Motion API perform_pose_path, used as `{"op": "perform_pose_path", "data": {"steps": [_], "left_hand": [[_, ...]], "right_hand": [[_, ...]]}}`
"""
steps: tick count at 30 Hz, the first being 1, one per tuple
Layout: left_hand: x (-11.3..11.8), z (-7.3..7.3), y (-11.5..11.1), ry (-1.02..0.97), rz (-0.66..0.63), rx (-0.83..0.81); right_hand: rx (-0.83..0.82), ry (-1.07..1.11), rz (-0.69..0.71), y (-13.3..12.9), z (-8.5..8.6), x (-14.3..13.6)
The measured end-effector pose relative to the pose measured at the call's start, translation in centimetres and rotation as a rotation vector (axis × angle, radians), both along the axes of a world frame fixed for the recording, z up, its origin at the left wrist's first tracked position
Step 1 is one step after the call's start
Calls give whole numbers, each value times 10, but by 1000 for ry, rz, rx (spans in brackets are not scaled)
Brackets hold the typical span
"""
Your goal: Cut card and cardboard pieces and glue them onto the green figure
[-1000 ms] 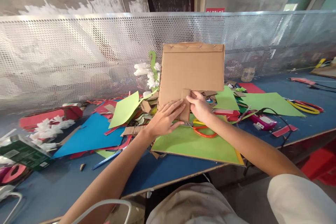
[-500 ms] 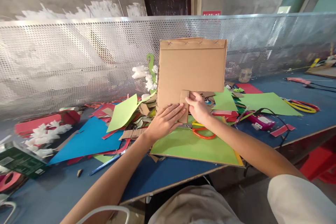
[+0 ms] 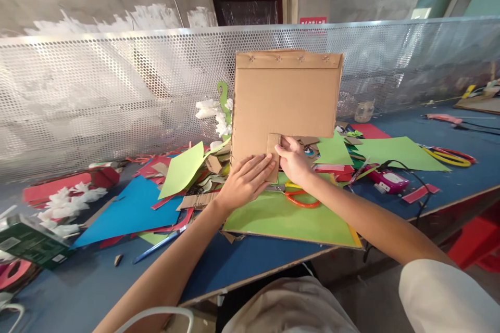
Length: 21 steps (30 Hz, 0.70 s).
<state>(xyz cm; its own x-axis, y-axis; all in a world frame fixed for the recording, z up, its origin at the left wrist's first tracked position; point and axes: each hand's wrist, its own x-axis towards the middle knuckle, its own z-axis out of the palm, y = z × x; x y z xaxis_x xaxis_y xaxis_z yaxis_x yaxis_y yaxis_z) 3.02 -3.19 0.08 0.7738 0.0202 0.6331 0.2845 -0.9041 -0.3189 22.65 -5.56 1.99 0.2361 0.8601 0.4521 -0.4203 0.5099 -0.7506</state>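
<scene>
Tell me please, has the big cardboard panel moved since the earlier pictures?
Yes, upward: the cardboard panel now reaches nearer the top rim of the metal fence.

Both arms reach forward, bent inward so the hands nearly meet. The left hand [image 3: 247, 179] lies palm down, fingers together and extended; the right hand [image 3: 292, 158] is turned sideways, thumb and curled fingers pinching.

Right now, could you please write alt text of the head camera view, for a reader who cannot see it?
The left hand lies flat on a large cardboard panel while the right hand grips a small cardboard strip against it. Orange-and-yellow scissors lie on a green sheet on the blue table, before a perforated screen.
</scene>
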Motion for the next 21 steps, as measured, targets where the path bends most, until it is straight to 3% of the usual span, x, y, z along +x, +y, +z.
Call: {"op": "perform_pose_path", "data": {"steps": [8,12,14,17,21], "left_hand": [[0,-3,7,-45,8,-112],[-8,1,8,-222,19,-263],[-10,3,7,-415,65,-407],[-10,5,4,-628,80,-758],[-6,8,-1,-531,-29,-1178]], "right_hand": [[-14,28,-57,11,-1,6],[7,42,-93,16,2,14],[15,48,-111,17,4,19],[23,49,-142,17,7,25],[65,50,-133,11,15,29]]}}
